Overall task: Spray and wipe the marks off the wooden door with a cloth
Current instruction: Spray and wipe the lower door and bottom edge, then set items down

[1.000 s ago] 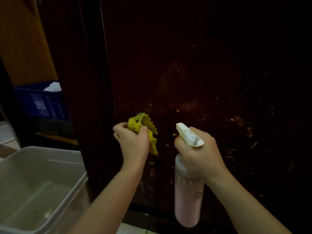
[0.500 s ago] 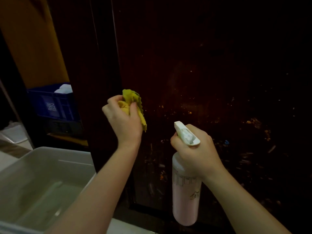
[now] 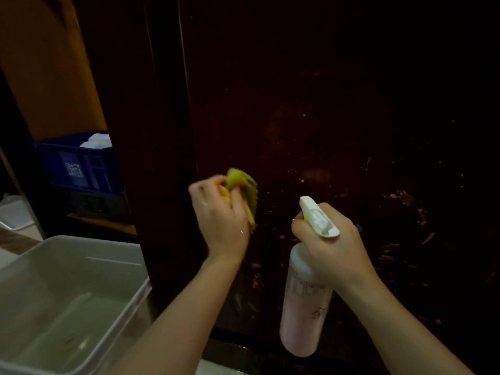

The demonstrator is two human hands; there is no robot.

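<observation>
Left hand [image 3: 220, 220]: fingers curled round bunched yellow cloth [image 3: 242, 190], pressed against door [image 3: 311, 117]. Right hand [image 3: 331, 247]: fingers wrapped round spray bottle [image 3: 303, 315] neck.

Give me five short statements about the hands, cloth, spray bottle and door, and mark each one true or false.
1. The left hand grips a yellow cloth. True.
2. The spray bottle stands on the floor. False: the right hand holds it up by the neck, just under the white trigger head.
3. The liquid in the bottle looks pink. True.
4. The door is wiped clean. False: specks and smears still show on it, mostly to the right of the bottle.
5. The grey tub sits on the right of the door. False: it sits at the lower left, with a blue crate behind it.
</observation>
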